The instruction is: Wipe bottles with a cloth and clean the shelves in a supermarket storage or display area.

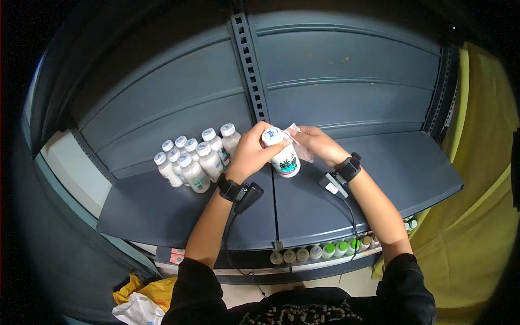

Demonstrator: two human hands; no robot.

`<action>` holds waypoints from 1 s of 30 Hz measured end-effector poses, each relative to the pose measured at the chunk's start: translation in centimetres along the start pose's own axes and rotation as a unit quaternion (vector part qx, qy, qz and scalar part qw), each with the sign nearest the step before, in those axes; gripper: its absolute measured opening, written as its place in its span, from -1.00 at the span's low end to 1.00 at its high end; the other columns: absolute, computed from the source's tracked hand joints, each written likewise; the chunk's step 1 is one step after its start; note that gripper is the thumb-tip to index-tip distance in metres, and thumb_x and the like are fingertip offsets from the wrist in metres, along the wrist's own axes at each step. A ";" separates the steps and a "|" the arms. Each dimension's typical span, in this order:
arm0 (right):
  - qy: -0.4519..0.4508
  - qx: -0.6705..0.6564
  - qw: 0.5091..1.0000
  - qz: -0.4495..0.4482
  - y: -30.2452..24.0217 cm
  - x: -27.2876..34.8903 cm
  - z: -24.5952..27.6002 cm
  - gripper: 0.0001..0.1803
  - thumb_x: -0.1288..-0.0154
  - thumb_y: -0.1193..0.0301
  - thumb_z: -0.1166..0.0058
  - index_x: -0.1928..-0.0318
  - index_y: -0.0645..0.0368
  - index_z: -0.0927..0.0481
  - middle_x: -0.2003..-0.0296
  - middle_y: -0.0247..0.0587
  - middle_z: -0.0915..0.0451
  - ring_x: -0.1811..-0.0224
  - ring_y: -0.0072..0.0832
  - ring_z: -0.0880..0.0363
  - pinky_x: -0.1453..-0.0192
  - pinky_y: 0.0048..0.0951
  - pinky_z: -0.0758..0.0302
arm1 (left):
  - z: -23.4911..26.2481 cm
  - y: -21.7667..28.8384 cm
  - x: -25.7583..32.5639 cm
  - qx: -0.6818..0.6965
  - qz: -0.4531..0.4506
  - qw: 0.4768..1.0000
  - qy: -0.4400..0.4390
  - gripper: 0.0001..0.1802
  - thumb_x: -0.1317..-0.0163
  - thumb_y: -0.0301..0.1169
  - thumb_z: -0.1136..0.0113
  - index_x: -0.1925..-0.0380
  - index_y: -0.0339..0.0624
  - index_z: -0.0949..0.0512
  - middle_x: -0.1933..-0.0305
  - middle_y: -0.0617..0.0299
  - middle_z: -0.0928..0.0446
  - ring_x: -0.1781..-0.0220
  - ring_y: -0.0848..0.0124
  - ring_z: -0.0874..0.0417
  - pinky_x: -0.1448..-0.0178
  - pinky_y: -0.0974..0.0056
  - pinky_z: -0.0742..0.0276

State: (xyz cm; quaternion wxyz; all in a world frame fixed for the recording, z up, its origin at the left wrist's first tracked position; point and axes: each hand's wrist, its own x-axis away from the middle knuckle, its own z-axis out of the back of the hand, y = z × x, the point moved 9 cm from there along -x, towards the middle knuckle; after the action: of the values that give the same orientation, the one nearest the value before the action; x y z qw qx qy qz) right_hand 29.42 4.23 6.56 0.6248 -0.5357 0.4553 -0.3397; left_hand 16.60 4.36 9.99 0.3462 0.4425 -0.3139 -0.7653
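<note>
Dark sleeves (206, 292) sit nearest the camera, both forearms rising from them over a dark grey shelf (162, 216). Left hand (252, 154) has its fingers closed around a white bottle (283, 157), held tilted just above the shelf's middle seam, blue cap toward the far side. Right hand (319, 143) pinches a pale cloth (300, 143) against the bottle's upper side, fingers closed on it. Each wrist carries a black band with a small device (246, 196) and trailing cable. Left of the hands, a cluster of white bottles (192, 157) stands upright, near but apart. Below the near shelf edge, a row of capped bottles (325, 250) shows, partly hidden. Yellow sheeting (482, 216) hangs at right.
</note>
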 end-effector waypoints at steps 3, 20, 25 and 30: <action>-0.009 -0.013 1.000 -0.010 0.9 -1.2 0.5 -0.61 -0.47 0.14 0.17 0.06 0.20 -0.52 0.39 -0.43 -0.52 0.42 -0.74 -0.41 0.41 -0.67 -0.32 | -0.4 -2.0 -0.4 -0.063 -0.013 0.998 0.012 -0.62 -0.04 -0.25 -0.39 0.30 -0.23 -0.44 0.33 0.16 -0.61 0.27 0.45 -0.65 0.20 0.34 -0.54; 0.006 -0.091 0.995 -0.029 5.3 -2.8 -0.7 -0.56 -0.43 0.19 0.16 -0.23 0.07 -0.36 0.09 -0.48 -0.52 0.14 -0.75 -0.40 0.15 -0.67 -0.29 | -0.8 -7.1 -1.0 -0.009 -0.061 0.998 0.011 -0.50 -0.17 -0.52 -0.26 0.01 -0.23 -0.18 0.19 0.14 -0.51 0.12 0.50 -0.55 0.09 0.40 -0.47; 0.033 -0.101 0.994 -0.026 4.9 -1.9 -1.8 -0.54 -0.44 0.17 0.26 -0.27 -0.01 -0.31 0.07 -0.51 -0.47 0.21 -0.76 -0.30 0.22 -0.65 -0.20 | -0.3 -6.7 -0.1 -0.033 -0.087 0.996 0.003 -0.55 -0.21 -0.52 -0.22 0.00 -0.21 -0.20 0.20 0.23 -0.50 0.19 0.60 -0.50 0.17 0.47 -0.39; 0.023 -0.089 0.995 -0.027 6.9 -1.8 -1.3 -0.53 -0.45 0.14 0.30 -0.29 -0.01 -0.28 0.09 -0.52 -0.46 0.26 -0.76 -0.27 0.27 -0.66 -0.17 | -0.4 -7.1 0.4 -0.068 -0.076 0.995 0.006 -0.62 -0.22 -0.52 -0.21 0.04 -0.21 -0.26 0.27 0.34 -0.46 0.30 0.67 -0.40 0.23 0.50 -0.34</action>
State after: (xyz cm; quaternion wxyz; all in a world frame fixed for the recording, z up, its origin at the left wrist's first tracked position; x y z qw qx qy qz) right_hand 27.14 6.77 0.20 0.5546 -0.5929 0.4835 -0.3272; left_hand 15.06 7.93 4.04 0.3185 0.4455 -0.2247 -0.8060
